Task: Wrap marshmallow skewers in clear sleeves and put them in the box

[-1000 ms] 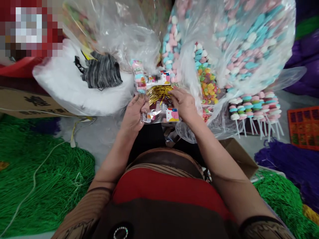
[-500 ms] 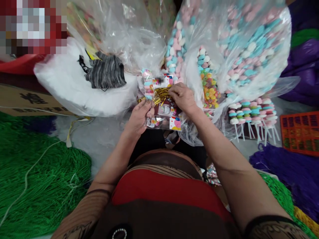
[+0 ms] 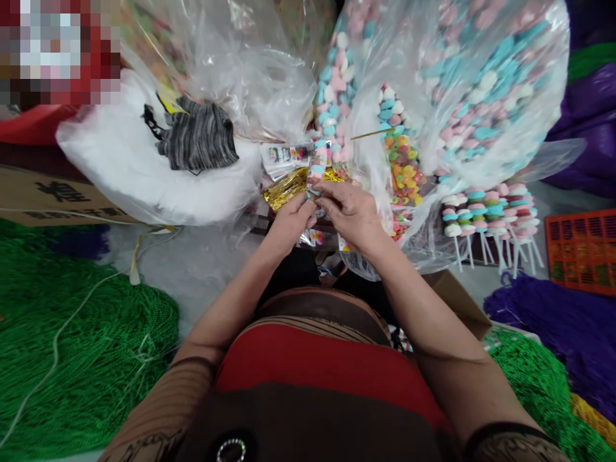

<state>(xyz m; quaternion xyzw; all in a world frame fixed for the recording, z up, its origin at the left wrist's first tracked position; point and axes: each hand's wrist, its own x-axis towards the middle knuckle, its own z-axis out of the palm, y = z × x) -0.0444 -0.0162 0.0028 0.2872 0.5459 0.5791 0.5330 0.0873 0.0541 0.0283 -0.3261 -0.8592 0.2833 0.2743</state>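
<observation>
My left hand (image 3: pixel 294 218) is closed, thumb and finger pinching the lower end of a marshmallow candy skewer (image 3: pixel 317 168) in clear wrap. My right hand (image 3: pixel 353 208) meets it there, its fingertips pressed together at the same end; fingers hide exactly what they grip. The skewer's pink, white and blue pieces point away from me. Beneath and beside the hands lies a bundle of gold twist ties (image 3: pixel 283 189). Printed clear packets (image 3: pixel 283 154) lie just beyond it. A single gold strip (image 3: pixel 371 133) shows against the clear plastic beyond my right hand.
Large clear bags of marshmallows (image 3: pixel 486 96) stand at the back right, with colourful gummy rings (image 3: pixel 403 167) nearer. Several marshmallow skewers (image 3: pixel 491 208) lie at the right beside an orange basket (image 3: pixel 582 250). A grey striped sleeve (image 3: pixel 199 135) rests on a white bag (image 3: pixel 120 154). Green cords (image 3: pixel 96 346) spread at left.
My right hand has moved from the gold ties to my left hand at the skewer's lower end. My left hand and the skewer have shifted right. A single gold strip now shows farther right.
</observation>
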